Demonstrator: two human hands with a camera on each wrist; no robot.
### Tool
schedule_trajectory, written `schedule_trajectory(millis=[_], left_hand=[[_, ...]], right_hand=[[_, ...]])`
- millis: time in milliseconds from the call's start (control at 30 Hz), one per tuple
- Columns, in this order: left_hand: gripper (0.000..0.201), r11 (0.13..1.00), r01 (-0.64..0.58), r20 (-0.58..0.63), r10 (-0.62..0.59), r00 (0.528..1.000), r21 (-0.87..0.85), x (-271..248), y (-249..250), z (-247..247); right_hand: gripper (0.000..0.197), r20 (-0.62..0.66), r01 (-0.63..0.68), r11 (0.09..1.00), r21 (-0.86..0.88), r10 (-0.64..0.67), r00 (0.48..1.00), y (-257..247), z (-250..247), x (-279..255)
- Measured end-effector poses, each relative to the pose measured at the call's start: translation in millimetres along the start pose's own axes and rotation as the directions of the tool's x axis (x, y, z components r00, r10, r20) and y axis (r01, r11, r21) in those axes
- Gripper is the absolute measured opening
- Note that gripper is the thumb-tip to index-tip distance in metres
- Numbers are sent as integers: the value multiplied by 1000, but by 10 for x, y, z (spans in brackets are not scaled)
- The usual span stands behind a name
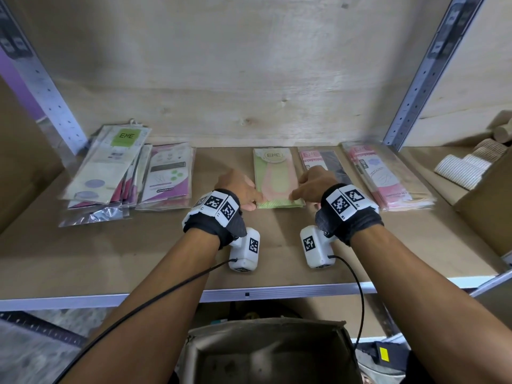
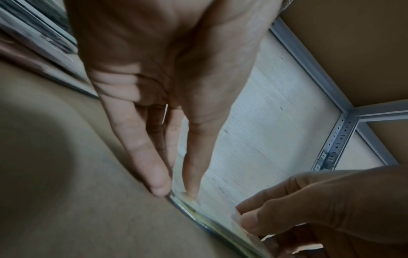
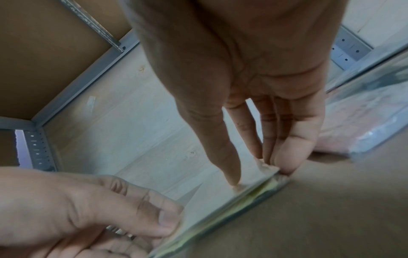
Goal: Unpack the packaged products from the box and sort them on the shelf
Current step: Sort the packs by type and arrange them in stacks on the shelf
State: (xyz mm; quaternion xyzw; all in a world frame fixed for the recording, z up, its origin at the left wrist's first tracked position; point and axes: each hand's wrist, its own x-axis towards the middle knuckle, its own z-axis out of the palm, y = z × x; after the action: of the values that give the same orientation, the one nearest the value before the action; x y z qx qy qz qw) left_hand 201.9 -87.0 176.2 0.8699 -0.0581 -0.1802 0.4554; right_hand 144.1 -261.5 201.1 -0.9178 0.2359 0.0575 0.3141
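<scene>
A thin stack of green packets (image 1: pixel 273 173) with a round ENE label lies flat in the middle of the brown shelf board (image 1: pixel 155 253). My left hand (image 1: pixel 243 189) pinches its near left corner, thumb on top and fingers at the edge. My right hand (image 1: pixel 310 184) pinches the near right corner the same way. In the left wrist view my left hand (image 2: pixel 176 192) meets the stack's glossy edge (image 2: pixel 198 211), and the right hand (image 2: pixel 309 200) shows beside it. The right wrist view shows my right hand (image 3: pixel 258 174) on the stack (image 3: pixel 220 209), with the left hand (image 3: pixel 88 209) opposite.
On the left lie a loose pile of white packets (image 1: pixel 110 167) and a purple-printed stack (image 1: pixel 169 176). To the right are a pink-and-black stack (image 1: pixel 321 162) and a pink stack (image 1: pixel 385 176). A carton of ribbed cups (image 1: pixel 471 167) stands far right. The open cardboard box (image 1: pixel 266 353) sits below the shelf's metal front edge (image 1: pixel 277 291).
</scene>
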Motion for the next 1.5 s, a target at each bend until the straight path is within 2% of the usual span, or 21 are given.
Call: schedule_trajectory(millis=[100, 167, 300, 367, 500, 567, 700, 767, 933, 1000, 1067, 1167, 1267, 1333, 1400, 1500], left_hand=[[35, 996, 50, -9, -51, 999, -74, -47, -3, -156], [34, 993, 46, -56, -53, 997, -112, -104, -20, -356], [16, 996, -42, -244, 22, 969, -77, -232, -192, -924], [10, 993, -78, -336, 43, 941, -90, -302, -315, -1190], [12, 985, -72, -420, 0, 908, -156, -446, -559, -1602], [13, 981, -73, -440, -14, 898, -181, -501, -679, -1738], [16, 977, -87, -425, -5, 905, -195, -583, -850, -1887], [18, 971, -100, -421, -1, 907, -219, -575, -911, -1922], [23, 966, -111, -411, 5, 912, -235, -558, -930, -1929], [37, 978, -108, -397, 29, 917, -178, -561, -910, -1896], [53, 993, -104, -359, 80, 930, -47, -576, -867, -1854], [71, 964, -123, -275, 187, 943, 234, -617, -785, -1747], [79, 907, -152, -200, 246, 948, 393, -668, -670, -1532], [71, 869, -237, -180, 341, 923, 434, -712, -567, -1363], [49, 824, -337, -200, 464, 863, 456, -742, -437, -1224], [24, 825, -452, -268, 545, 794, 338, -761, -237, -1089]], right_hand=[[49, -140, 87, 995, -48, -93, 986, -30, 9, -29], [47, -199, 196, 980, -42, -201, 959, -124, 36, -80], [18, -123, 340, 939, 42, -333, 935, -504, 201, -183], [14, -64, 360, 928, 100, -355, 933, -747, 346, -216], [24, 151, 260, 949, 179, -288, 946, -1263, 741, -201], [33, 208, 240, 958, 156, -269, 940, -1487, 935, -145], [62, 176, 269, 961, -60, -255, 951, -1772, 1252, -13], [79, 164, 243, 964, -105, -225, 961, -1796, 1333, 33], [85, 177, 209, 972, -108, -188, 966, -1706, 1253, 60], [71, 191, 223, 975, 6, -220, 957, -1634, 1154, 17], [62, 218, 184, 947, 263, -244, 945, -1517, 1020, -61], [61, 200, 84, 799, 595, -249, 948, -1297, 750, -248], [48, 161, 58, 639, 767, -280, 946, -1127, 437, -435], [34, 160, 54, 582, 811, -309, 937, -1029, 227, -528], [27, 186, 39, 550, 834, -347, 919, -932, 43, -593], [35, 209, -9, 452, 892, -394, 895, -769, -218, -640]])
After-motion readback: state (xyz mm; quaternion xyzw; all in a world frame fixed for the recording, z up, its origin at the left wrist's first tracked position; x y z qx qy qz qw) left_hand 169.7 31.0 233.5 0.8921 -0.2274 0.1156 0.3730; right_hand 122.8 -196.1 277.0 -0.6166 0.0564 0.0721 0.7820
